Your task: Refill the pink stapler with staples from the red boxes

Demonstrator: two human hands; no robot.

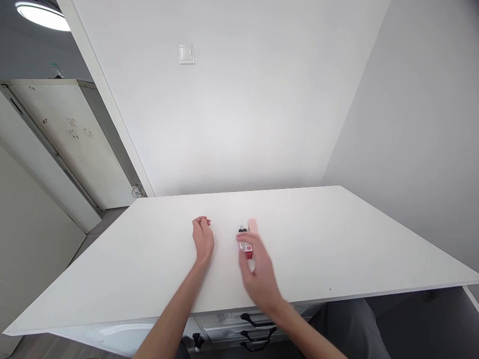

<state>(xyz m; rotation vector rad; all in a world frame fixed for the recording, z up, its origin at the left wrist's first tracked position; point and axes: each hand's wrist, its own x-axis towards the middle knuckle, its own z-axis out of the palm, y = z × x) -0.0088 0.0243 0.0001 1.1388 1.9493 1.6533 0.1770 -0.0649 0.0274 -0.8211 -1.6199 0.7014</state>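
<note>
My left hand [203,239] rests on the white tabletop [299,239], its fingers curled in toward the thumb, and nothing shows in it. To its right, my right hand [262,279] is slightly blurred, with thumb and fingers apart in a C shape. It reaches over a small cluster of things and partly covers them. Among these are a small red and white box [248,253], a flat pink piece with a rounded end [253,225] and a small item with a dark top [242,230]. Whether the fingers touch any of them I cannot tell.
A white wall with a light switch [186,54] rises behind the table, and a grey wall [422,139] stands at the right. Drawers with black handles [258,335] sit under the front edge. A worn white cabinet [71,139] is through the opening at left.
</note>
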